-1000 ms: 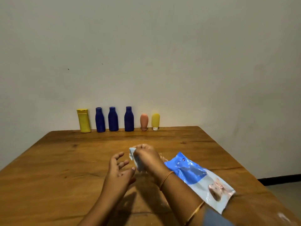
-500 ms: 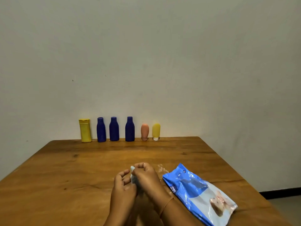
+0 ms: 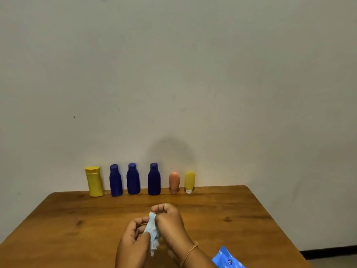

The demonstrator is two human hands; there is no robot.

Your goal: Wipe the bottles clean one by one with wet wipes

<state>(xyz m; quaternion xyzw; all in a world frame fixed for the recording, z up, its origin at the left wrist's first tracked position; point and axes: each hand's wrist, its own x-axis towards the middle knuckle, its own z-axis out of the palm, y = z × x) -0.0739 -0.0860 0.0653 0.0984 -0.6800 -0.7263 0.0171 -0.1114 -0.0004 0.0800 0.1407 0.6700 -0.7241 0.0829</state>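
Several bottles stand in a row at the table's far edge against the wall: a yellow bottle [image 3: 94, 181], three dark blue bottles [image 3: 115, 180] [image 3: 133, 179] [image 3: 154, 179], a small peach tube [image 3: 174, 182] and a small yellow tube [image 3: 189, 182]. Near the front middle, both hands hold a crumpled pale wet wipe [image 3: 153, 232] above the table. My right hand [image 3: 170, 219] pinches its top with curled fingers. My left hand [image 3: 134, 240] grips its lower part. The bottles are well beyond both hands.
The wooden table [image 3: 77, 229] ends at a plain wall behind the bottles. A blue wet-wipe pack [image 3: 228, 260] lies at the front right, mostly cut off by the frame's bottom edge. The table's right edge drops to the floor.
The view has tilted up, so hands and pack sit lower in frame. My left hand went from spread fingers to gripping the wipe, which now hangs longer between both hands.
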